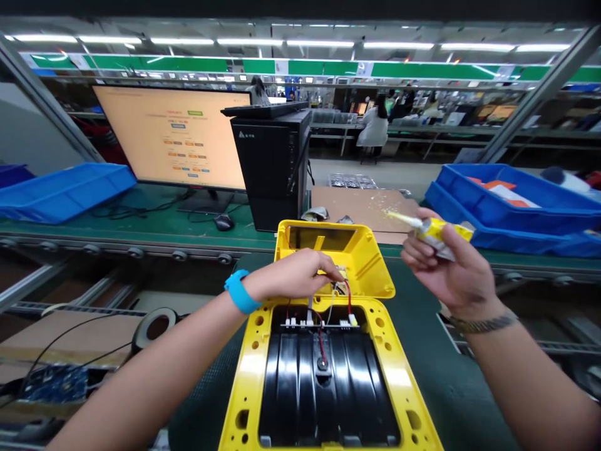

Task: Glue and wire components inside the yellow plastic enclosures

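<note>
Head cam: R hand (446, 269), right of ctr, grasps tube (444, 237), fingers wrapped round its body. Tube's long axis runs near-horiz., w/ a slight tilt: nozzle (402, 218) points left & a bit up, butt end right & a bit lower. Nozzle is above & apart from the case (244, 382).

Case is yellow, bottom ctr, long axis running from the bottom edge up the frame; lid (375, 260) open at its far (upper) end. L hand (303, 272) is over the lid's left part, coming in from lower left, fingers bent down by the red wire (349, 297) & the small parts inside; can't tell if they pinch anything. Thin board (319, 326) w/ white plugs lies across the case's upper part, black panel (300, 394) below it.

Blue band (243, 292) on L wrist, metal one (486, 323) on R wrist.

Upper left: lit monitor (173, 138), mouse (224, 222) near its base, black PC (270, 169) to its right. Cardboard (361, 205) lies behind lid. Blue bins: one (70, 191) at left edge, stacked ones (521, 203) at right. Tape roll (156, 327) lower left. Person in white (374, 128) sits in bkgd, upper right.
</note>
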Tool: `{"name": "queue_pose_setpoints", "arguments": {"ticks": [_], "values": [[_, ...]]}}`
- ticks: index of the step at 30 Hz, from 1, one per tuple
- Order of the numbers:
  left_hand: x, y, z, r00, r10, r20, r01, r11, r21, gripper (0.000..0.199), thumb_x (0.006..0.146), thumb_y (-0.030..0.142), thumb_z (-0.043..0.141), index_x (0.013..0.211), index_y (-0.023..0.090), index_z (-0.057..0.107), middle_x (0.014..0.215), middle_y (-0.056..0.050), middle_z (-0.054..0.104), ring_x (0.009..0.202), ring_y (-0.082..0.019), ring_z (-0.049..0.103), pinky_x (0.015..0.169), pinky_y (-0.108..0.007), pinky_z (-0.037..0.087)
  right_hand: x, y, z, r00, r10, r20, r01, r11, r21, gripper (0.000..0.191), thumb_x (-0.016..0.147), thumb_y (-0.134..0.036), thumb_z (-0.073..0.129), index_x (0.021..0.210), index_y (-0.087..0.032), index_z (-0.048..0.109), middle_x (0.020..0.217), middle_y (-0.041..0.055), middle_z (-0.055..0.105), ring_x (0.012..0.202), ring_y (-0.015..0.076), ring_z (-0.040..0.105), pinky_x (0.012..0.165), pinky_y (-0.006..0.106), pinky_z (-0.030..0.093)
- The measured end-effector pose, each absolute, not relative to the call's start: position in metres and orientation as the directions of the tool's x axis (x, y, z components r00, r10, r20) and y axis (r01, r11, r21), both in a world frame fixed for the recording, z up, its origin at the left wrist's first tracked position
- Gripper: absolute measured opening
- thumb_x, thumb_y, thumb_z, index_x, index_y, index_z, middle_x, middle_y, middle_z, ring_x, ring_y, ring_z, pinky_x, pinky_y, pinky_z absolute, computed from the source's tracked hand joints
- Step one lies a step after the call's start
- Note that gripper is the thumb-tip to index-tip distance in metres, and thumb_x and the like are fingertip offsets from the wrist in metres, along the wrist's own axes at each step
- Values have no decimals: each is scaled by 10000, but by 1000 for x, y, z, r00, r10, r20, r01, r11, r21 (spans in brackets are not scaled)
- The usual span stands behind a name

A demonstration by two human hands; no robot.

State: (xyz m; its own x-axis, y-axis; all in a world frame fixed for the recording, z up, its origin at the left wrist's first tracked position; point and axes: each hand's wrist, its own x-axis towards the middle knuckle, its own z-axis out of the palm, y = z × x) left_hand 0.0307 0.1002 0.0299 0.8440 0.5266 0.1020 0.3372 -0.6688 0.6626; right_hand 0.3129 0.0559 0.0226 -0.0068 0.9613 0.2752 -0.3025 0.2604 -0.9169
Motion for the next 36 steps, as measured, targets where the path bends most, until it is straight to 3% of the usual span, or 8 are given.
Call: {"name": "queue_pose_setpoints", "arguments": {"ticks": [2, 4, 7, 10, 24, 30, 36], "values": [[32, 108, 27, 853, 516, 85, 321, -645, 694, 400, 882, 16, 500, 1117, 178, 781, 1150, -60, 774, 1070, -189, 708, 971, -324, 553, 294, 30, 28, -90, 968, 236, -155, 220, -963, 300, 943, -495, 655, 1165, -305, 724, 720, -6, 520, 575, 124, 420, 511, 266, 397], [31, 112, 24, 853, 514, 88, 305, -629, 715, 403, 871, 8, 498, 1109, 166, 781, 1147, -63, 776, 1069, -186, 712, 980, -315, 555, 276, 11, 30, -200, 965, 167, 58, 181, -982, 305, 918, -497, 701, 1130, -284, 754, 902, 38, 666, 671, 147, 552, 566, 282, 474], [26, 111, 22, 846, 522, 112, 290, -626, 724, 436, 838, -15, 494, 1117, 161, 780, 1154, -61, 775, 1080, -180, 709, 1003, -304, 549, 251, -5, 34, -298, 948, 111, 298, 203, -933, 321, 895, -513, 723, 1070, -250, 776, 1088, 75, 732, 924, 235, 673, 803, 357, 577], [20, 107, 24, 823, 551, 139, 298, -627, 719, 466, 825, -21, 489, 1139, 168, 777, 1180, -58, 767, 1119, -181, 697, 1031, -302, 538, 236, -9, 36, -356, 930, 92, 388, 236, -891, 343, 917, -533, 687, 1054, -231, 775, 1089, 88, 751, 1064, 280, 682, 988, 425, 552], [11, 100, 20, 799, 578, 163, 313, -632, 709, 527, 795, -43, 474, 1174, 181, 762, 1232, -60, 744, 1175, -195, 668, 1082, -342, 514, 223, -6, 20, -422, 907, -2, 456, 210, -865, 387, 965, -519, 632, 1211, -227, 698, 1210, 71, 725, 1143, 272, 665, 983, 406, 569], [10, 100, 19, 802, 570, 177, 298, -640, 708, 518, 797, -32, 483, 1176, 186, 760, 1236, -57, 743, 1190, -197, 659, 1103, -355, 499, 223, -5, 18, -418, 908, -20, 449, 187, -873, 373, 960, -533, 633, 1163, -228, 704, 1180, 71, 732, 1113, 280, 672, 947, 417, 580], [12, 99, 20, 799, 579, 162, 305, -623, 721, 522, 799, -42, 467, 1159, 190, 766, 1222, -50, 749, 1181, -188, 666, 1104, -345, 503, 224, -5, 20, -417, 908, 49, 433, 245, -867, 329, 961, -535, 627, 1074, -244, 732, 1132, 71, 742, 1091, 284, 680, 1032, 464, 533]]}}
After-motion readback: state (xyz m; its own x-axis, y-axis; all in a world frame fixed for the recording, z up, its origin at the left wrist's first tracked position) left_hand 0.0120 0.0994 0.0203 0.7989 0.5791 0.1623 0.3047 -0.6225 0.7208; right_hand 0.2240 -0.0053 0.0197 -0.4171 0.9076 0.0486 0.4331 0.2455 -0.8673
